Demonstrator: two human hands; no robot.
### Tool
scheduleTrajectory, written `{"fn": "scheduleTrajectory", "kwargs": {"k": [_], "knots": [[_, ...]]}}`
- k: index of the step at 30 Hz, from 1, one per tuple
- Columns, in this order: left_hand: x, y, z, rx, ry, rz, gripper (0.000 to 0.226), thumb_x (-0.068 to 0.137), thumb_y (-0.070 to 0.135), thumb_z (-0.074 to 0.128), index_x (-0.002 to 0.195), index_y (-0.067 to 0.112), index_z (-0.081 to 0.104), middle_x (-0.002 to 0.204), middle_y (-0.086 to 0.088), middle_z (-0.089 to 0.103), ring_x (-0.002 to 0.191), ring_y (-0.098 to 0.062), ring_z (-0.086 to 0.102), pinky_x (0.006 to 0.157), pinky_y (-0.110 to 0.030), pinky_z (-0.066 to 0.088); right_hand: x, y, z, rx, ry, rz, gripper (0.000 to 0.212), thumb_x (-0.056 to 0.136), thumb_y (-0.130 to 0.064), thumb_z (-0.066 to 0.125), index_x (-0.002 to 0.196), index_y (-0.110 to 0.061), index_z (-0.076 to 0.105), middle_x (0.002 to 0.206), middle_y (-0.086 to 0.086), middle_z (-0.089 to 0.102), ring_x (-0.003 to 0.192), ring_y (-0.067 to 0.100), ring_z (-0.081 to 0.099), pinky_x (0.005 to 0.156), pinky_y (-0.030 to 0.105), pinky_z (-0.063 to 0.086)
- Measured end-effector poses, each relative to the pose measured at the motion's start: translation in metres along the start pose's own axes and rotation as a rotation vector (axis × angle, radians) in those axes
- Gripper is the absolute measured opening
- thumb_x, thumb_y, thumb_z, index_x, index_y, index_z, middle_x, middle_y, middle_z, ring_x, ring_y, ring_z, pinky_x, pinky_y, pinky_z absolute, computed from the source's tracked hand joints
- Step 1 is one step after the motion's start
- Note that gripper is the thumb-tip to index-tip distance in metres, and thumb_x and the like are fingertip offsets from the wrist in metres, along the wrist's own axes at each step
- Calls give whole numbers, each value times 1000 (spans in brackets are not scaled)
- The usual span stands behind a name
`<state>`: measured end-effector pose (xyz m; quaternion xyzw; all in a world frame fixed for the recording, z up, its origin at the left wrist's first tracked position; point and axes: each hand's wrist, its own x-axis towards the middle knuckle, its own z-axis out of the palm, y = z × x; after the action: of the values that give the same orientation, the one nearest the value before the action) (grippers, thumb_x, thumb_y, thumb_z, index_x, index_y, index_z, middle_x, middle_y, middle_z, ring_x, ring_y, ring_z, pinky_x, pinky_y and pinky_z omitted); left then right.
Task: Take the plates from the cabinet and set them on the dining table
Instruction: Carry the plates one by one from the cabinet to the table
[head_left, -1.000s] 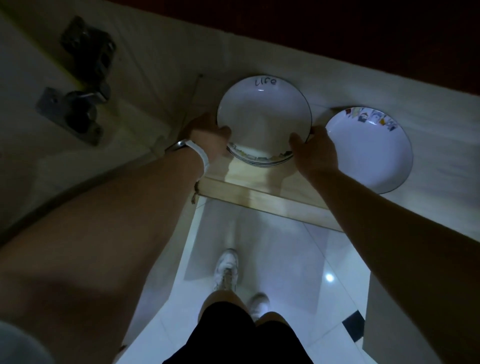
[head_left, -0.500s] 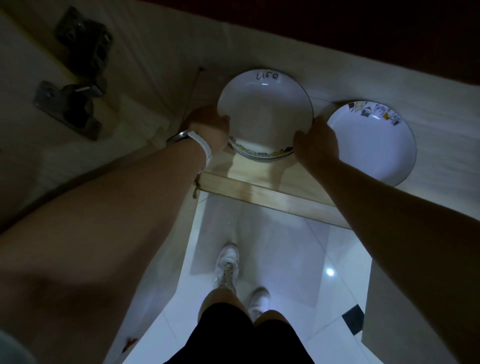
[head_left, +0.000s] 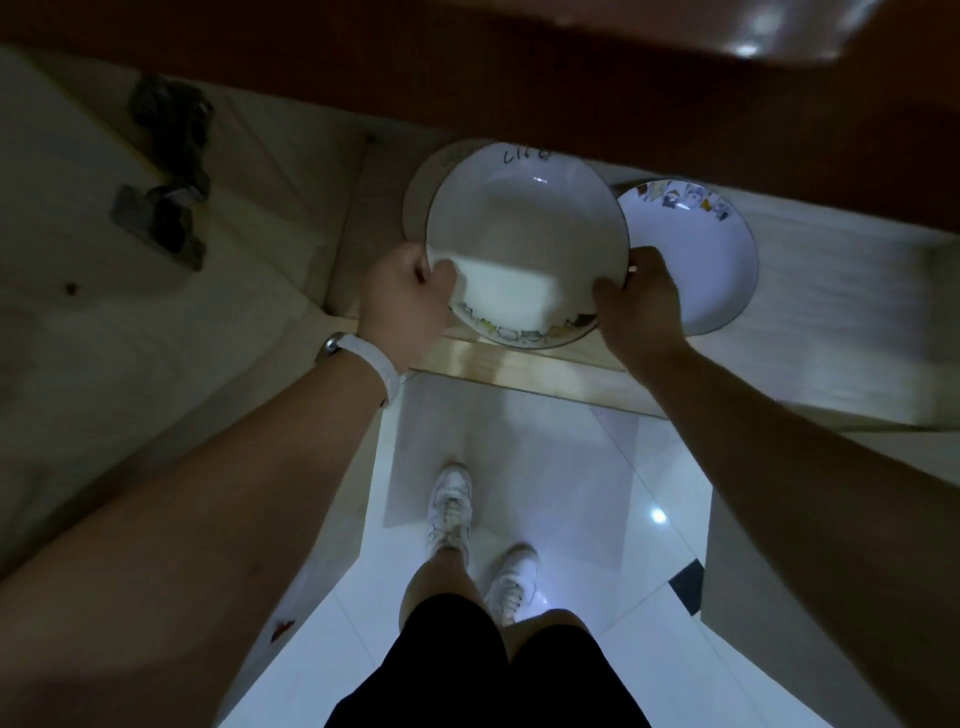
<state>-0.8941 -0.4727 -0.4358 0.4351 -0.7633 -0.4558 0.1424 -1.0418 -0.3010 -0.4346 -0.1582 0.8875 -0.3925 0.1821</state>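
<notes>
A stack of white plates (head_left: 524, 234) with a dark rim and small drawings along the near edge is held up off the cabinet shelf (head_left: 545, 358). My left hand (head_left: 405, 296) grips the stack's left rim, thumb over the top plate. My right hand (head_left: 641, 306) grips the right rim. A round shadow or mark shows on the shelf behind the stack's left side. One more white plate (head_left: 696, 260) with drawings on its far rim lies on the shelf to the right, partly behind my right hand.
The open cabinet door (head_left: 104, 260) with metal hinges (head_left: 161, 218) stands at the left. A dark wooden edge (head_left: 519, 88) runs above the shelf. Below are white floor tiles (head_left: 545, 467) and my legs and white shoes (head_left: 452, 509).
Both hands have closed on the stack's rim and lifted it, drawing it toward me and the shelf's front edge. The single plate at the right stays put.
</notes>
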Motion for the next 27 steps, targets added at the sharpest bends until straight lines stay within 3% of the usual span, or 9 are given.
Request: {"fn": "scheduleTrajectory", "kwargs": {"k": [3,8,11,17,19,22,27], "knots": [[-29,8,-2,-190,-52,-26,38,85,14,60,58,20,34,62,-10,39,60,-17,41,57,-31,35,-28,-2,-24,69,1,47,23,87,-4,52,110,-5,49,82,-7,53,72,0,50,48,0,36],[-77,29,-7,-284,-119,-117,35,76,19,59,52,26,33,62,-7,34,65,-17,38,58,-36,37,-85,-4,-69,164,3,113,17,87,-5,52,102,-12,48,78,-2,59,67,5,54,48,6,40],[-107,49,-12,-328,-160,-139,39,77,11,60,53,25,32,61,-6,33,65,-18,33,56,-35,29,-118,-8,-98,227,32,176,19,87,-6,54,101,-17,48,77,-3,59,63,5,53,48,10,42],[-166,99,-25,-314,-252,-87,42,83,3,62,60,20,31,62,-2,34,63,-14,31,56,-29,26,-181,-22,-162,314,34,227,22,89,-5,55,104,-20,51,85,1,64,68,19,62,56,36,55],[-184,116,-29,-331,-278,-81,42,83,2,62,62,20,31,64,-4,33,64,-14,31,58,-30,26,-201,-29,-184,324,58,210,26,87,-3,55,94,-29,55,82,0,65,70,22,63,59,40,55],[-207,142,-33,-323,-300,-65,37,79,11,64,61,23,34,66,-6,36,66,-14,35,62,-33,28,-229,-39,-215,335,109,215,35,85,0,54,84,-35,55,80,-6,65,70,17,61,61,38,55],[-235,187,-35,-290,-372,25,27,80,11,64,70,13,39,68,-13,41,63,-18,40,59,-35,34,-268,-39,-258,373,155,281,30,84,-7,55,109,-23,58,89,-6,66,74,15,63,56,27,49]]}}
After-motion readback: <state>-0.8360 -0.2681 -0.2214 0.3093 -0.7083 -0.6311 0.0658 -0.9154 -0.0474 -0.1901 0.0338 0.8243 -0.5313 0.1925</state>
